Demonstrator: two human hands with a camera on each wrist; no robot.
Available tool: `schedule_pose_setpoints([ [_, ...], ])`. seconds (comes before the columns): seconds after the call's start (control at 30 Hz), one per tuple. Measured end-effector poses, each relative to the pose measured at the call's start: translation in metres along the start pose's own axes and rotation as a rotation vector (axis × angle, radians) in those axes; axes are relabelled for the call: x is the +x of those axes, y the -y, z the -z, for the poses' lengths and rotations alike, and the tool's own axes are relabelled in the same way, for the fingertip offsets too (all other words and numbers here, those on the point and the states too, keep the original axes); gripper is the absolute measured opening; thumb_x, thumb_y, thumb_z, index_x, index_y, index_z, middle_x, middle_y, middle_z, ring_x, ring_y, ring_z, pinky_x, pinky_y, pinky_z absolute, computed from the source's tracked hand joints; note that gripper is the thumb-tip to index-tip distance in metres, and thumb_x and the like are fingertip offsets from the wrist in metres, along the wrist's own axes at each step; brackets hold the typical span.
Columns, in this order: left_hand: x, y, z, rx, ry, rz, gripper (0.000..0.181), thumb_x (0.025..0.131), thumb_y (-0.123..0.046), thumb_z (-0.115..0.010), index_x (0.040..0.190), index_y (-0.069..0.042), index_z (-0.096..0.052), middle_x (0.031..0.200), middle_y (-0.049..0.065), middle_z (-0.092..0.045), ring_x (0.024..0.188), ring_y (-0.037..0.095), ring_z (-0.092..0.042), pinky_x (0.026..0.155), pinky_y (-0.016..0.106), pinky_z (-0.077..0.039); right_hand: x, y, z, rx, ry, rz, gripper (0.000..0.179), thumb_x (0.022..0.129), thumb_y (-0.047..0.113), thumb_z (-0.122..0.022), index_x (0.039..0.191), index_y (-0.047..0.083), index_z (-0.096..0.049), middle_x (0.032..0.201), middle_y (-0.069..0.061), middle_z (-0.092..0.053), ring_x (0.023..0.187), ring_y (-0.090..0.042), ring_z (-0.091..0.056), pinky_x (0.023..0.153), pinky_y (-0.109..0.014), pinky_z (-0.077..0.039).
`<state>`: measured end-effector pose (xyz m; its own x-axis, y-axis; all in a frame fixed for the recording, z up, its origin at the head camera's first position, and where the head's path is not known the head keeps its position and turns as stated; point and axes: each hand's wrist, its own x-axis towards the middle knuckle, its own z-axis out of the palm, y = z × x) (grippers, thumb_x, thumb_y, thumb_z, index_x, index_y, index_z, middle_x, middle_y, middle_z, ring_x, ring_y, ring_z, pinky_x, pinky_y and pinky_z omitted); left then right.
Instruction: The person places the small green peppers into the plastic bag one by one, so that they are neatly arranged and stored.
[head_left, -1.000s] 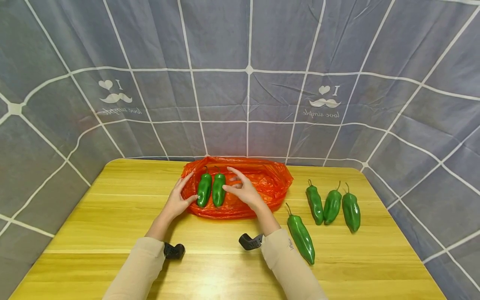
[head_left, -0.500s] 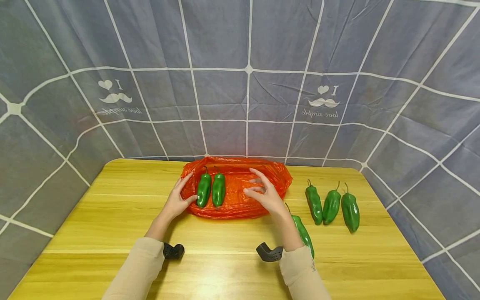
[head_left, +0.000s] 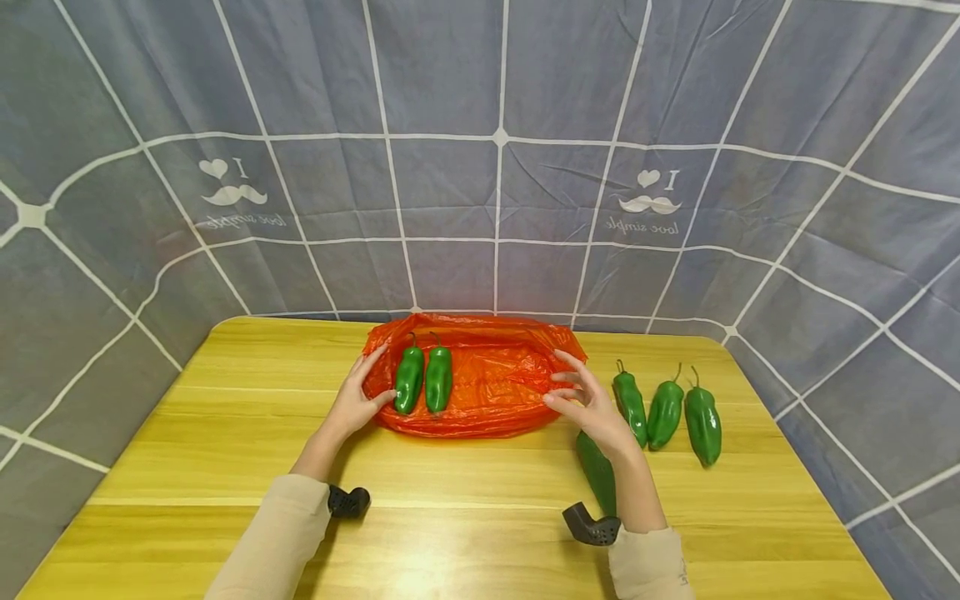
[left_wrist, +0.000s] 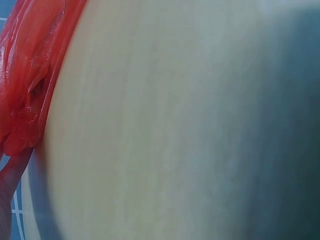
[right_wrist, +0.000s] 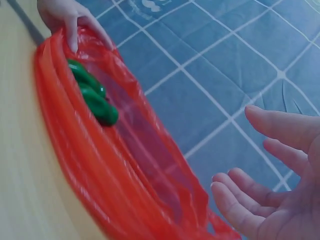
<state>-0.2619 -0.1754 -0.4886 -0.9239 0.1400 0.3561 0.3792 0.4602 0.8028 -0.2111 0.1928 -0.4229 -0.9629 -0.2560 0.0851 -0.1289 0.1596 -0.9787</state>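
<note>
A red plastic bag lies spread at the back of the table with two green peppers side by side in its left part. My left hand rests on the bag's left end, its fingers extended along the rim and the thumb at the front edge by the peppers. The right wrist view shows this same left hand over the bag's far end. At the bag's right end is my right hand, fingers spread and nothing between them. Beneath its wrist lies another green pepper, partly hidden.
Three more green peppers lie in a row on the right of the wooden table. A grey curtain with white lines hangs behind and around the table's back. Both wrists carry black camera mounts.
My right hand has moved away from the two peppers in the bag, rightward across it to its right end. My left hand and the peppers have stayed in place.
</note>
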Motion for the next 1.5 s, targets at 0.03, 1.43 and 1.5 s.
schedule_pose_setpoints([
  [0.03, 0.0, 0.0, 0.0, -0.002, 0.0, 0.0, 0.074, 0.073, 0.0, -0.071, 0.138, -0.005, -0.037, 0.136, 0.03, -0.033, 0.127, 0.044, -0.029, 0.102, 0.059, -0.022, -0.003, 0.0, 0.004, -0.008, 0.002, -0.006, 0.068, 0.085, 0.013, -0.063, 0.143, 0.019, -0.028, 0.128, -0.024, -0.037, 0.107, -0.032, -0.049, 0.088, -0.046, -0.043],
  [1.43, -0.001, -0.001, 0.0, -0.009, 0.006, 0.025, 0.075, 0.073, 0.0, -0.071, 0.139, -0.005, -0.036, 0.138, 0.029, -0.031, 0.128, 0.044, -0.027, 0.103, 0.059, -0.021, -0.078, -0.053, 0.067, -0.202, 0.242, -0.116, 0.063, 0.086, 0.013, -0.061, 0.14, 0.0, -0.03, 0.139, -0.03, -0.029, 0.12, -0.052, -0.032, 0.087, -0.034, -0.045],
  [1.5, -0.001, -0.002, 0.0, -0.008, 0.007, 0.033, 0.075, 0.073, -0.001, -0.071, 0.139, -0.006, -0.036, 0.138, 0.03, -0.03, 0.128, 0.045, -0.026, 0.102, 0.06, -0.021, -0.078, -0.053, 0.067, -0.213, 0.243, -0.124, 0.063, 0.086, 0.014, -0.062, 0.139, 0.001, -0.031, 0.139, -0.03, -0.03, 0.121, -0.052, -0.031, 0.089, -0.041, -0.044],
])
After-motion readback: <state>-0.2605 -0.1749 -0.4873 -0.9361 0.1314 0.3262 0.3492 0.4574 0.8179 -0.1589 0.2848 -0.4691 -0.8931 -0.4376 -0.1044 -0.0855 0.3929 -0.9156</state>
